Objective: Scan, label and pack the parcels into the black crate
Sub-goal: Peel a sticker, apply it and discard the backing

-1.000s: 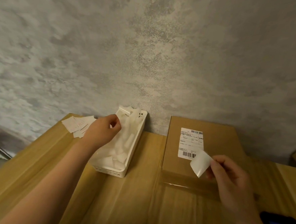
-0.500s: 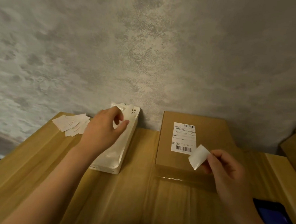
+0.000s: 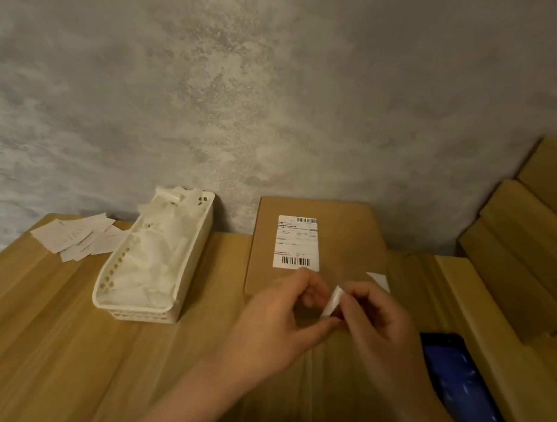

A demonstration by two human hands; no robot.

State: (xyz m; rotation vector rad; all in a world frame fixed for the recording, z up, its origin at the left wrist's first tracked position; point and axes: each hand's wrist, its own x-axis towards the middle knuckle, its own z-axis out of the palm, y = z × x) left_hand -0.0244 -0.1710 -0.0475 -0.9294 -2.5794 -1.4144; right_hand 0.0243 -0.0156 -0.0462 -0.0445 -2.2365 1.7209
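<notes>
On the table [image 3: 63, 344] the parcel [image 3: 317, 246] lies flat against the wall, already carrying one shipping label, while a small sticker [image 3: 332, 302] is pinched between left hand [image 3: 272, 322] and right hand [image 3: 381, 330], both grips narrow; labelling appears underway, peeling and pressing judged next.

Wooden table top [image 3: 63, 344], light grain, running to a grey mottled wall [image 3: 278, 95]. White perforated plastic basket [image 3: 151, 314], oblong, set lengthwise toward the wall, filled with crumpled white backing strips [image 3: 155, 261]. Loose pile of small white paper slips [image 3: 74, 237] on the table just left of the basket's far end. Dark phone [image 3: 465, 398], screen lit blue, lying flat near the table's right edge. Stack of flat brown cardboard [image 3: 531, 248], tilted, leaning at the far right beyond the table.
</notes>
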